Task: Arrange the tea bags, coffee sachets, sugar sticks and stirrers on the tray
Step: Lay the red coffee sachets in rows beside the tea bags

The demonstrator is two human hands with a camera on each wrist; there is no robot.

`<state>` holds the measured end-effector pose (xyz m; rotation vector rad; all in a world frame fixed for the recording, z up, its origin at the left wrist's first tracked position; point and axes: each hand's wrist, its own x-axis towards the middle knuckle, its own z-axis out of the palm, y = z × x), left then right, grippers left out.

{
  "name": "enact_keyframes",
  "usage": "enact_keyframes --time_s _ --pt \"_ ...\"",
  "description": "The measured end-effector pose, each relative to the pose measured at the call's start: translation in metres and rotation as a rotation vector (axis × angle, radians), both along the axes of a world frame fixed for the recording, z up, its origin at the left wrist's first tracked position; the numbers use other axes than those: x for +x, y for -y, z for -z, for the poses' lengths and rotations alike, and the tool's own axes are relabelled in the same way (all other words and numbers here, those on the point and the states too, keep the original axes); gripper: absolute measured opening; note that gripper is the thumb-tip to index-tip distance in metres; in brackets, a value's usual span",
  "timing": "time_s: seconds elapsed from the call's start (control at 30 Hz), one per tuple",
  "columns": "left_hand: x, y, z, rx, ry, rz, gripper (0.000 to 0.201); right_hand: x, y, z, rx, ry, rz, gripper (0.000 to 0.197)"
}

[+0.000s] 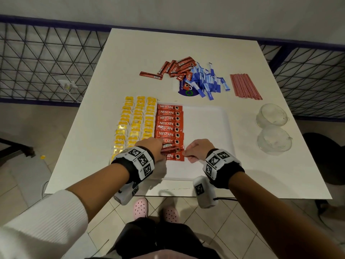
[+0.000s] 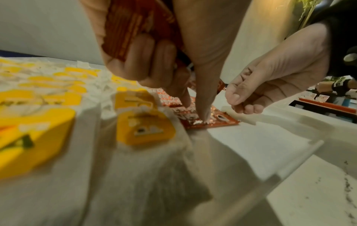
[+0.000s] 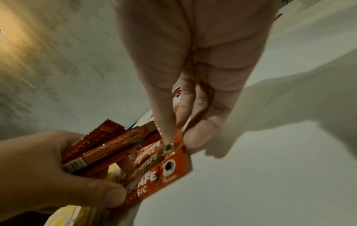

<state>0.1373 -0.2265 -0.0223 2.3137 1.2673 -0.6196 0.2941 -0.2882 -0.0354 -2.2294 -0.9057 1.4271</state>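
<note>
Left hand (image 1: 153,146) grips a small bunch of red coffee sachets (image 3: 108,151) at the near end of the red column (image 1: 170,126) on the white tray (image 1: 207,120), its forefinger pressing the sachet below. Right hand (image 1: 196,149) has its fingertips (image 3: 168,137) down on the end of a laid sachet, probably pinching it, though the blur makes that hard to call. Yellow tea bags (image 1: 134,126) fill the tray's left side. Loose sachets (image 1: 175,69), blue sugar sticks (image 1: 207,81) and red stirrers (image 1: 245,86) wait on the table (image 1: 130,62) beyond
</note>
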Motion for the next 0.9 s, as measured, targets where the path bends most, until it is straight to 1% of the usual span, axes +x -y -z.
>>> enact_keyframes --time_s 0.03,0.1,0.17,0.23,0.3,0.4,0.47,0.53,0.6,0.67,0.73,0.83,0.9 --pt "0.0 -0.001 -0.001 -0.009 0.017 -0.009 0.046 0.0 0.0 -0.005 0.033 -0.036 0.002 0.016" --pt "-0.001 -0.005 -0.005 -0.049 0.075 -0.037 0.05 0.0 0.001 -0.013 0.133 -0.129 -0.021 0.027" --pt "-0.002 -0.008 -0.011 -0.104 0.165 -0.074 0.051 -0.001 0.0 -0.02 0.22 -0.159 -0.078 0.033" --pt "-0.002 -0.01 -0.016 -0.192 0.265 -0.128 0.048 -0.003 -0.003 -0.027 0.294 -0.168 -0.112 0.026" --pt "-0.004 -0.013 -0.02 -0.311 0.35 -0.202 0.041 -0.004 -0.007 -0.032 0.348 -0.189 -0.108 0.018" --pt "-0.009 -0.016 -0.028 -0.472 0.454 -0.314 0.025 -0.003 -0.012 -0.038 0.348 -0.233 -0.088 0.019" --pt "-0.013 -0.016 -0.033 -0.535 0.5 -0.351 0.034 -0.001 -0.014 -0.04 0.33 -0.262 -0.088 0.017" --pt "-0.017 -0.017 -0.035 -0.563 0.544 -0.405 0.038 0.002 -0.016 -0.042 0.321 -0.297 -0.076 0.017" --pt "-0.022 -0.019 -0.035 -0.553 0.59 -0.466 0.038 0.005 -0.017 -0.043 0.312 -0.336 -0.055 0.014" --pt "-0.025 -0.019 -0.037 -0.556 0.646 -0.537 0.036 0.006 -0.017 -0.045 0.3 -0.374 -0.022 0.007" --pt "-0.028 -0.018 -0.039 -0.596 0.703 -0.596 0.034 0.007 -0.017 -0.046 0.317 -0.403 0.01 0.009" --pt "-0.034 -0.017 -0.039 -0.668 0.743 -0.659 0.033 0.007 -0.017 -0.043 0.37 -0.437 0.048 0.015" --pt "-0.039 -0.02 -0.032 -0.668 0.755 -0.682 0.03 0.007 -0.018 -0.042 0.386 -0.423 0.035 0.018"
